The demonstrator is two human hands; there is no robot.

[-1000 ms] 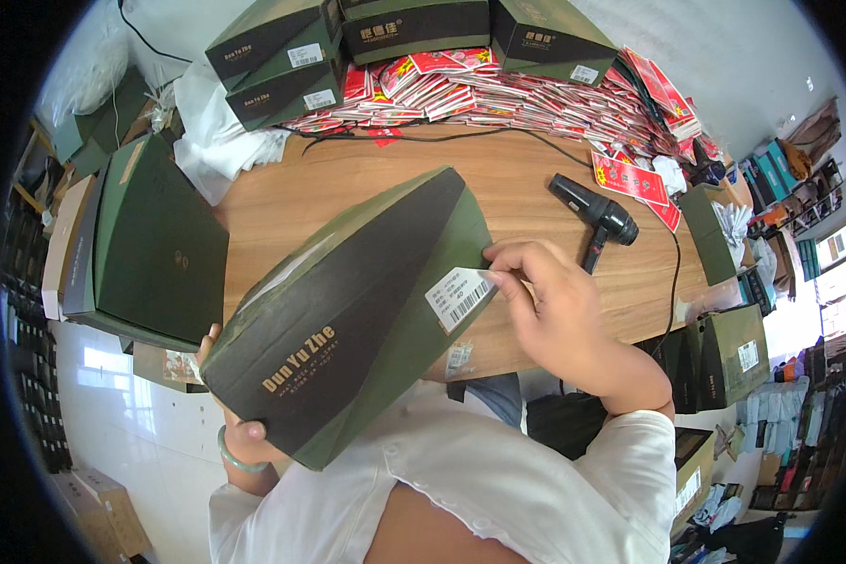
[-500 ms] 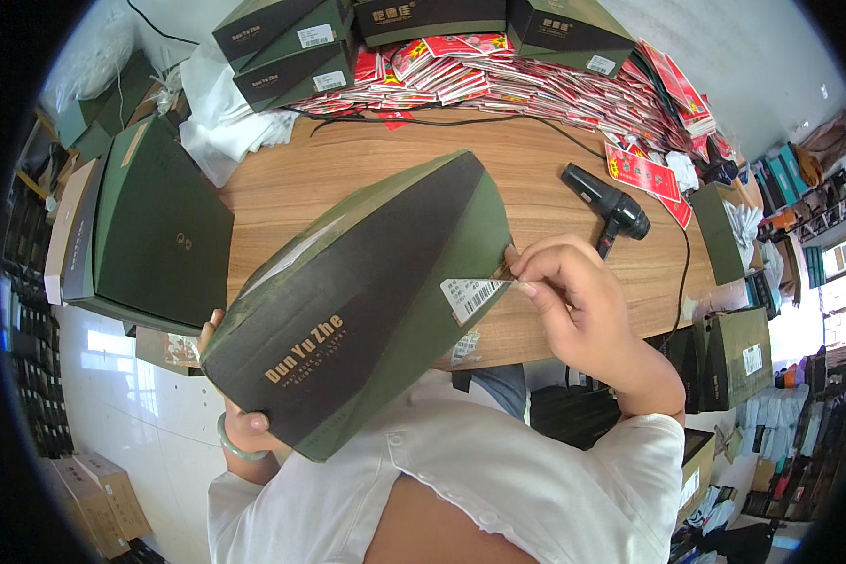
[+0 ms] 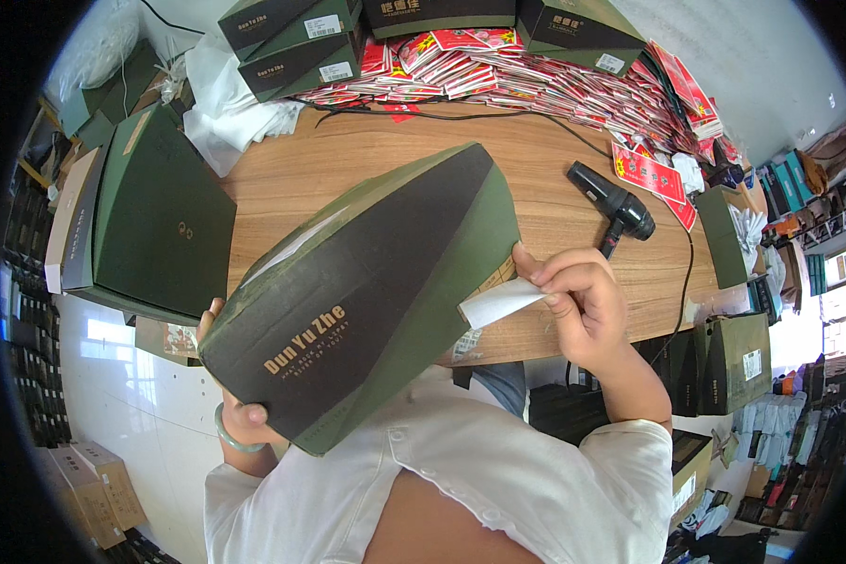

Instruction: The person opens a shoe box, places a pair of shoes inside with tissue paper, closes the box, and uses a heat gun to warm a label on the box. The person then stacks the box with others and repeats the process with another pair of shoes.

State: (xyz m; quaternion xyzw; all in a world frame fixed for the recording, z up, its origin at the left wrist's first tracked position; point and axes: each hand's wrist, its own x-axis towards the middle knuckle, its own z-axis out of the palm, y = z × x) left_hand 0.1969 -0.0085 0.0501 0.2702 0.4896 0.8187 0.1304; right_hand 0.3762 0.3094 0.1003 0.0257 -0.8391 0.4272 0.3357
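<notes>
A green and dark-brown shoe box with gold lettering is tilted above the near side of the table. My left hand grips its left end, thumb on the front face and other fingers partly hidden behind. By the box's right end, my right hand is closed in a pinch on the sticker label. The label's white back shows. Its left edge still meets the box's green corner, though whether it sticks there I cannot tell.
On the wooden table a black hair dryer lies to the right. Red printed cards pile up at the back under more shoe boxes. A large green box stands left; a black cable crosses the far side.
My right hand has pulled the sticker label further off the box, from one lifted corner to nearly its whole length. The label's printed face has turned away. The left hand keeps its hold.
</notes>
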